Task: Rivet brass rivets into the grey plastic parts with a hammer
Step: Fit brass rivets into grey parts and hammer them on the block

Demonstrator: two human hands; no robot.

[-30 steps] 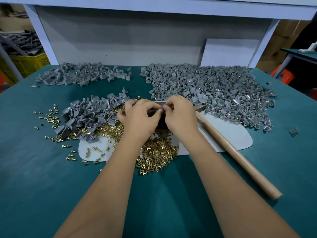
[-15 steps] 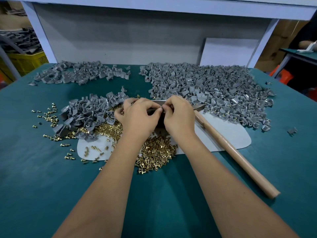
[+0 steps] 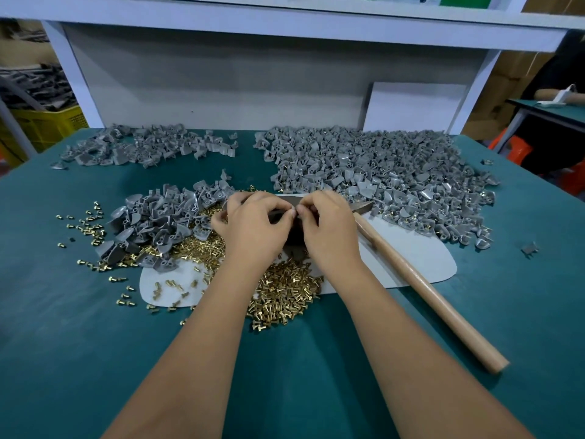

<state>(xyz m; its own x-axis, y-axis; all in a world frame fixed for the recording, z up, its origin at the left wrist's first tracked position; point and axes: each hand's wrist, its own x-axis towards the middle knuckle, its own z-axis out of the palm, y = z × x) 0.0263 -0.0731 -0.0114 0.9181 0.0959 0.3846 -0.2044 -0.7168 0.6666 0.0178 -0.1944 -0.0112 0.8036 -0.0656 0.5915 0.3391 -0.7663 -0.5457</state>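
Near table edge (image 3: 95, 359) open to me; ahead, rivet heap (image 3: 285, 299), grey part piles (image 3: 380, 172), hammer handle (image 3: 427, 296) block.

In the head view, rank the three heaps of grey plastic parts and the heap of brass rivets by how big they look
1. Far-right heap of grey plastic parts, clearly largest.
2. Far-left grey heap and near-left grey heap: too alike to rank, and nearness differs.
3. Heap of brass rivets, partly hidden by arms.

Teal green across the table top (image 3: 95, 343), plain and unpatterned, under a white mat (image 3: 421, 251). Grey for the heaped plastic parts (image 3: 380, 166), shiny brass-gold for the rivets (image 3: 285, 296). Pale tan wood on the hammer handle (image 3: 443, 305), yellow on the crate (image 3: 44, 125).
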